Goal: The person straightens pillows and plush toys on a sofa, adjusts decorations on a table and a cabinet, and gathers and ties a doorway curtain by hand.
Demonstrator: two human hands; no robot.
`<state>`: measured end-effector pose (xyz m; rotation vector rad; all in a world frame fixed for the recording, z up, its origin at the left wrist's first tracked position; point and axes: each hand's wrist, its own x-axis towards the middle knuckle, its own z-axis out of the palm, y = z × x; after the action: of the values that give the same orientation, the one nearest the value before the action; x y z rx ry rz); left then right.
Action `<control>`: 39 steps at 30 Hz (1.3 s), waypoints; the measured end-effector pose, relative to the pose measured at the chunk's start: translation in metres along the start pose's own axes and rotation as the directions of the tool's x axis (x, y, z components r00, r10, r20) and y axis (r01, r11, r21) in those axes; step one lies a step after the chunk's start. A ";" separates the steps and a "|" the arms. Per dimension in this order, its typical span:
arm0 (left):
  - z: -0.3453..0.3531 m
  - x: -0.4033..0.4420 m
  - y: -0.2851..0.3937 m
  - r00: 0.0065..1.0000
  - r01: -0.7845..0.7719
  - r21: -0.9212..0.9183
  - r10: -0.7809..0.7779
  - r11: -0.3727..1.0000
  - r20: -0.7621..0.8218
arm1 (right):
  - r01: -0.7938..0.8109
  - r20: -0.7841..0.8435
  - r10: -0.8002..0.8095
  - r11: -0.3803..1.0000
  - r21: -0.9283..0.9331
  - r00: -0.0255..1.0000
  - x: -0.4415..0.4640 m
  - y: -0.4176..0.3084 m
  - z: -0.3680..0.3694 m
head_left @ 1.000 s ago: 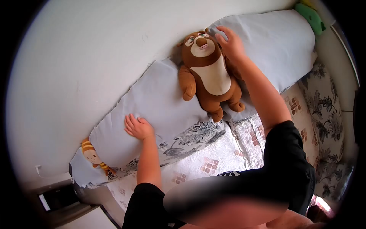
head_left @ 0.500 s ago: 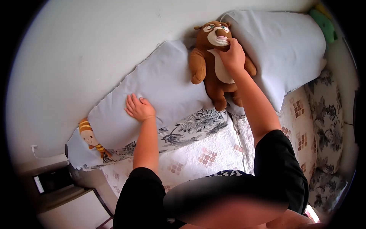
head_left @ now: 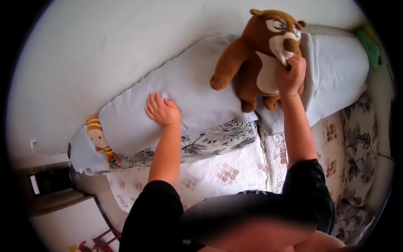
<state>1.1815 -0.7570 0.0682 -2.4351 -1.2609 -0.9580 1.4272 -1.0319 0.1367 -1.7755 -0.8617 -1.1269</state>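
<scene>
My right hand (head_left: 292, 76) pinches a brown stuffed bear (head_left: 247, 80) by its white muzzle. The bear is tilted and its head faces right, with the legs hanging over the grey cloth. Spread flat, my left hand (head_left: 163, 110) presses on the grey cloth cover (head_left: 197, 80) along the sofa back, left of the bear. At the cover's left end lies a small striped bee doll (head_left: 97, 136), apart from both hands.
Below the cover is the sofa's floral back (head_left: 226, 135) and a white quilted seat cover (head_left: 214, 168). A floral armrest cushion (head_left: 361, 155) stands at right, with a green toy (head_left: 370, 48) above it. A white wall (head_left: 84, 63) rises behind. A white-topped table (head_left: 71, 229) is lower left.
My right hand has pulled the bear up off the sofa back and to the right, closer to me. The grey cloth at right has folded down. My left hand stays flat on the cover.
</scene>
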 end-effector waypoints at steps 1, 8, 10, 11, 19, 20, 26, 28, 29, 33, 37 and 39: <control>0.001 0.000 -0.001 1.000 0.007 0.003 -0.007 1.000 0.005 | -0.033 0.056 0.033 0.999 0.010 0.998 0.008 -0.001 0.017; 0.000 -0.001 0.000 1.000 0.008 0.033 -0.009 0.999 0.024 | -0.166 0.303 0.234 0.958 -0.233 0.924 -0.024 0.041 0.075; 0.000 -0.001 0.001 1.000 -0.002 0.051 0.001 0.999 0.024 | -0.282 0.330 0.345 0.933 -0.224 0.879 -0.014 0.027 0.059; 0.001 -0.002 0.000 1.000 -0.004 0.057 0.003 0.998 0.023 | -0.361 0.332 0.403 0.915 -0.183 0.853 -0.009 0.018 0.042; -0.002 -0.002 0.000 1.000 -0.023 0.015 0.023 1.000 0.006 | -0.650 -0.113 0.671 0.642 -0.407 0.733 0.014 0.118 -0.093; -0.001 -0.002 0.001 1.000 -0.027 0.011 0.027 1.000 0.009 | -0.621 -0.092 0.689 0.577 -0.531 0.719 0.019 0.142 -0.089; -0.003 -0.001 0.002 0.999 -0.020 0.008 0.020 1.000 0.026 | -0.350 0.220 0.904 0.353 -0.868 0.366 0.070 0.192 -0.034; -0.003 -0.002 0.001 1.000 -0.017 0.015 0.017 1.000 0.023 | -0.221 0.376 0.880 0.444 -0.868 0.292 0.076 0.206 -0.023; -0.003 -0.002 0.002 1.000 -0.025 0.012 0.025 1.000 0.019 | -0.160 0.446 0.858 0.492 -0.856 0.253 0.080 0.212 -0.019; -0.005 0.000 0.000 0.999 -0.030 0.017 0.029 0.999 0.022 | -0.120 0.452 0.754 0.566 -0.816 0.476 0.077 0.234 -0.011; -0.005 0.000 0.003 0.999 -0.020 0.006 0.020 1.000 0.040 | -0.228 0.294 0.672 0.574 -0.786 0.679 0.098 0.218 0.019; -0.005 0.000 0.001 0.999 -0.024 0.011 0.024 1.000 0.038 | -0.208 0.358 0.657 0.622 -0.755 0.663 0.090 0.224 0.048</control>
<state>1.1796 -0.7603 0.0720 -2.4648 -1.2432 -0.9008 1.6700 -1.0704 0.1447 -2.8676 -0.2473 -0.4822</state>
